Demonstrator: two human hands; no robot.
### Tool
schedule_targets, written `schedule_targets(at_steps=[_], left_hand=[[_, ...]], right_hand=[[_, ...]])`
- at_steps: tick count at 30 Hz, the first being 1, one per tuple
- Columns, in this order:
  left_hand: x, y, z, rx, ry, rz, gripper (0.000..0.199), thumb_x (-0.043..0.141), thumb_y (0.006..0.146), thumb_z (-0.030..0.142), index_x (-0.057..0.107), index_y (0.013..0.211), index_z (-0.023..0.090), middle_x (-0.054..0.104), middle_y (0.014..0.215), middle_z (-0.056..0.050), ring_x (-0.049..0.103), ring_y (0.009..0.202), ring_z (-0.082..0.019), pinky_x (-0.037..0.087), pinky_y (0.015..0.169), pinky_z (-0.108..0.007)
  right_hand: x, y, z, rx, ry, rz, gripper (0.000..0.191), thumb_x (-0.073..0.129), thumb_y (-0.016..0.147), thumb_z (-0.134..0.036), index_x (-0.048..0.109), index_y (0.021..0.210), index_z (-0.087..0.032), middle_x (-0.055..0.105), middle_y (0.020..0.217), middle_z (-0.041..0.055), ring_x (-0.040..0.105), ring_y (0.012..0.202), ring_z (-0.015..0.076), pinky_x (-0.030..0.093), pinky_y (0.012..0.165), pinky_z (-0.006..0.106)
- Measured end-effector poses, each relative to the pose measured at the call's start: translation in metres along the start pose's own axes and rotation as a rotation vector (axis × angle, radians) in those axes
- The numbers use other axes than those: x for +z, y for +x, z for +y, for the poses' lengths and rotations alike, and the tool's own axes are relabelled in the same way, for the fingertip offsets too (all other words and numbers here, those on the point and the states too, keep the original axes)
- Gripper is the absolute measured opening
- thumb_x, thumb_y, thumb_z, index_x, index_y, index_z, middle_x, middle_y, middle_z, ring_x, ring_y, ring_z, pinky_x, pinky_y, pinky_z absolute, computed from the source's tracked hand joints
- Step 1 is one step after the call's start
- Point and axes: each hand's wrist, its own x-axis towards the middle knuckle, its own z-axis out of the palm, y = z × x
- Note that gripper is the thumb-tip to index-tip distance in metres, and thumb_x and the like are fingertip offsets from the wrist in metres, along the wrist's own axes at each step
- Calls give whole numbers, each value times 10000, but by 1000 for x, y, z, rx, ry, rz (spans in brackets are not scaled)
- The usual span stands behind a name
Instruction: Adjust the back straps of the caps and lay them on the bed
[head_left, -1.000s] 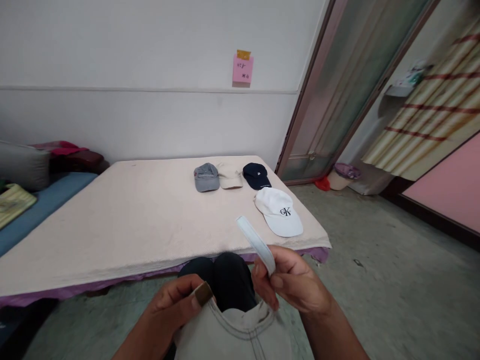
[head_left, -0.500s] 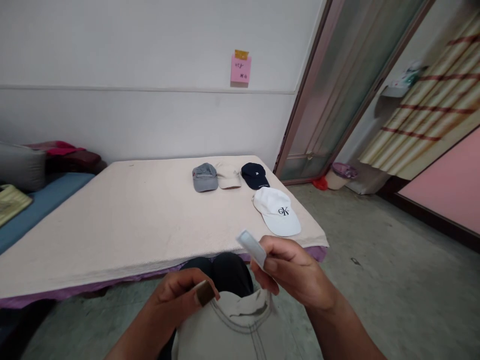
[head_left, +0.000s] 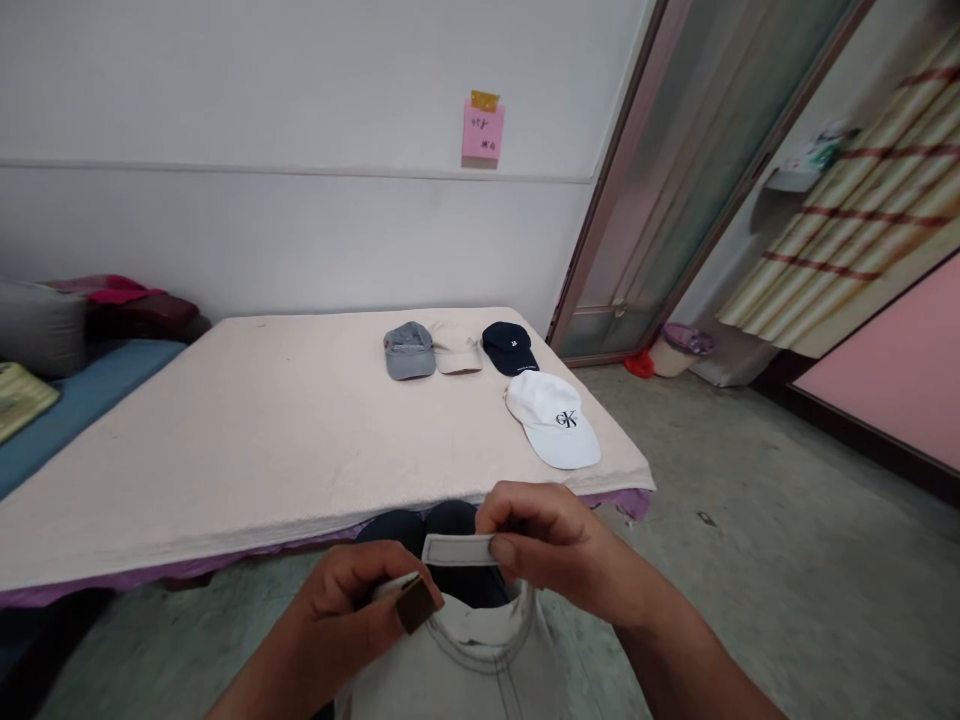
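A light beige cap (head_left: pixel 457 680) with dark stitching is held low in front of me, its back opening facing up. My left hand (head_left: pixel 375 605) pinches the left side of that opening. A small dark brown rectangular piece (head_left: pixel 418 603) shows at my left thumb; I cannot tell whether it belongs to the cap. Between thumb and fingers, my right hand (head_left: pixel 555 545) grips the cap's pale strap (head_left: pixel 457 550), whose free end points left, above the opening and apart from my left hand. My dark-clad knees show behind the strap.
On the bed (head_left: pixel 262 430) lie a grey cap (head_left: pixel 409 352), a cream cap (head_left: pixel 456 350), a navy cap (head_left: pixel 510 348) and a white cap (head_left: pixel 556 420). A pink note (head_left: pixel 482 132) hangs on the wall. Beyond the bed's right end stands a bin (head_left: pixel 675 350).
My right hand has moved slightly left and turned the strap from a slant to nearly level, its free end now nearer my left hand. My left hand has barely moved.
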Motion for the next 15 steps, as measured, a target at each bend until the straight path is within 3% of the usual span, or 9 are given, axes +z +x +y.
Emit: schedule_targets(at_steps=[7,15], left_hand=[[2,-2,1,31,140,-34,298,678,772,427,651,626,168,416,554,34,303,532,-98,225,479,-243],[-2,0,-6,-3,53,-101,238,656,808,398,689,718,180,447,610,29,323,562,-96,238,505,-238]], right_hand=[[7,3,1,44,41,17,201,648,834,-318,622,779,-126,492,629,-26,389,551,67,283,490,198],[4,0,8,81,186,-43,212,681,817,-323,646,824,-115,488,609,-36,370,522,48,274,468,175]])
